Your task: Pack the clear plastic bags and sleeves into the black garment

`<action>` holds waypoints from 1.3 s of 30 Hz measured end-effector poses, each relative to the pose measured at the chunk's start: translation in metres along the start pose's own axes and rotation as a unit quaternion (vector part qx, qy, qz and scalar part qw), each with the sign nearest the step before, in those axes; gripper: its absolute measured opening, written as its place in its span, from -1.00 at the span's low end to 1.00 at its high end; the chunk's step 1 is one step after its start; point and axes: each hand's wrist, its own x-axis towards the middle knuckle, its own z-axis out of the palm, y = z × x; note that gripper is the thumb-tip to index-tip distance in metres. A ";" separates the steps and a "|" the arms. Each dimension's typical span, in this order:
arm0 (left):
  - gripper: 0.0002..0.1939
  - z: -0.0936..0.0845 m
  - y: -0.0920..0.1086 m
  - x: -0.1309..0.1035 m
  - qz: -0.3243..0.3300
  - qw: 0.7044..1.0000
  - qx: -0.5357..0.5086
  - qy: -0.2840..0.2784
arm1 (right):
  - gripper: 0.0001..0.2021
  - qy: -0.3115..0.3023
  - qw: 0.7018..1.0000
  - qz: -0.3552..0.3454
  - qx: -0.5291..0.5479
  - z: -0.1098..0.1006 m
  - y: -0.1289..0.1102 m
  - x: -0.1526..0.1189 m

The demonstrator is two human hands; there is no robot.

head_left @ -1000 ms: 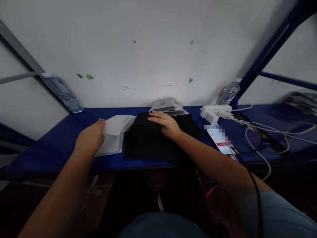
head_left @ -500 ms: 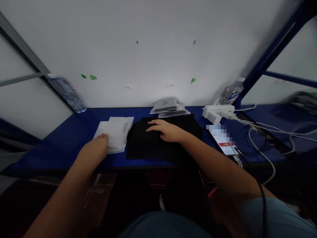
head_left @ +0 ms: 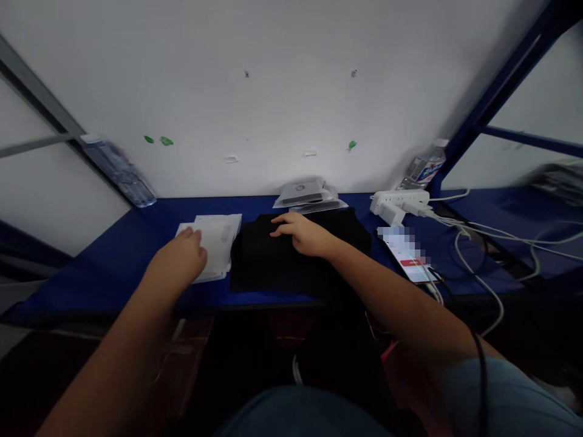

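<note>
Left hand [head_left: 181, 260] flat, fingers loose, on clear plastic bag stack [head_left: 210, 243]: light, slick, floppy; pinch top bag by its edge. Right hand [head_left: 304, 233] open, pressing folded black garment [head_left: 291, 255], soft, mid blue surface [head_left: 113, 255].

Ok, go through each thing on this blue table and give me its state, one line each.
left hand: resting on the clear bags
right hand: flat on the black garment
clear bags: stacked flat
black garment: folded, lying flat
phone: screen lit, cable attached
power strip: plugs inserted
</note>
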 end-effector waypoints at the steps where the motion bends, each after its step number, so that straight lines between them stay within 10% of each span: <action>1: -0.47 0.002 0.003 0.010 0.005 1.000 0.003 0.012 | -0.44 0.001 1.000 0.002 0.002 -0.002 -0.002 -0.001; 7: -0.39 0.030 0.018 0.057 0.081 0.994 -0.039 -0.064 | -0.56 0.051 0.998 -0.022 0.016 -0.005 -0.016 -0.001; 11: -0.43 0.049 0.013 0.059 0.073 0.991 -0.032 -0.105 | -0.58 -0.028 1.000 -0.010 0.001 0.002 -0.019 0.002; 16: -0.48 0.038 0.015 0.071 0.040 0.988 -0.006 -0.148 | -0.57 -0.063 0.998 0.014 0.003 0.003 -0.017 0.002; 25: -0.39 0.024 0.055 0.075 0.078 0.970 -0.218 -0.076 | -0.61 -0.104 0.991 0.050 -0.064 -0.006 -0.037 0.020; 33: -0.28 0.043 0.049 0.075 0.066 0.936 -0.340 -0.066 | -0.08 -0.087 0.970 0.146 -0.176 0.024 -0.102 0.043; 39: -0.23 0.041 0.049 0.073 0.066 0.931 -0.359 -0.011 | -0.56 -0.043 0.969 0.171 -0.173 0.037 -0.103 0.039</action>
